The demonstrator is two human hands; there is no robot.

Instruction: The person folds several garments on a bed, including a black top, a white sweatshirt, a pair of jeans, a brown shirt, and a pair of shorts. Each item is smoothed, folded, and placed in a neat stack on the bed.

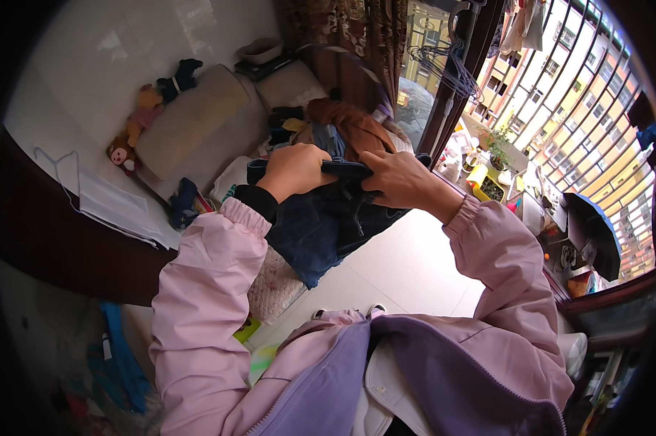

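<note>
A pair of dark blue jeans [317,223] hangs from both my hands in front of me. My left hand [297,170] grips the waistband near its middle, fingers curled over the edge. Close by on the right, my right hand [396,177] pinches the waistband between thumb and fingers. The legs drop below in folds, and their lower end lies over a pale quilted cover [276,283]. Just beyond the jeans is a heap of clothes, with a rust-brown garment [350,122] and a piece of lighter denim [328,140] in it.
A sofa with a beige cushion [197,120] stands at the left, soft toys [140,122] along its back. Papers [115,207] and a wire hanger [61,169] lie on a ledge. To the right, a doorway leads to a barred balcony with potted plants [497,150] and an umbrella [592,234].
</note>
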